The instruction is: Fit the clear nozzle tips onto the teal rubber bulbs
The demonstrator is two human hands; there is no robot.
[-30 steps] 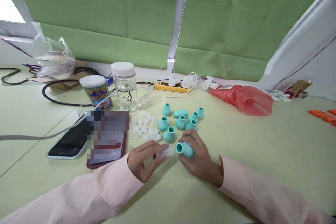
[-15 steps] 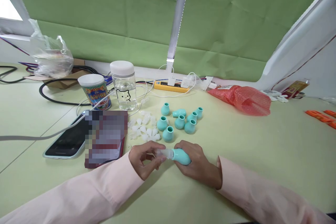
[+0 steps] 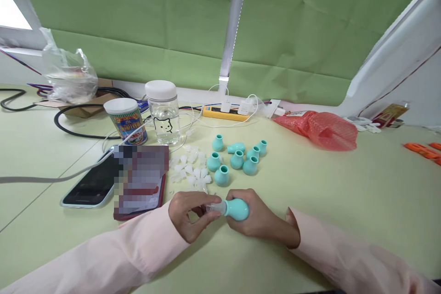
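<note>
My right hand [image 3: 263,220] is wrapped round a teal rubber bulb [image 3: 237,209] lying sideways, its neck pointing left. My left hand [image 3: 189,213] pinches a small clear plastic tip [image 3: 214,207] that sits at the bulb's neck. Both hands rest low over the pale green table [image 3: 344,193], sleeves in pale pink. Just beyond the hands stand several more teal bulbs [image 3: 237,160], one lying on its side. To their left lies a loose pile of white plastic tips [image 3: 190,167].
Two phones [image 3: 93,183] lie at the left, one with a blurred screen [image 3: 141,179]. Behind them stand a printed can [image 3: 126,121] and a clear jar [image 3: 164,112] with a white lid. Cables, a yellow power strip [image 3: 225,113], a red mesh bag [image 3: 320,129] and a clear plastic bag [image 3: 69,78] line the back.
My left hand brought the clear tip from the table to the bulb's neck, where it now sits. Both hands drew slightly closer to me with the bulb.
</note>
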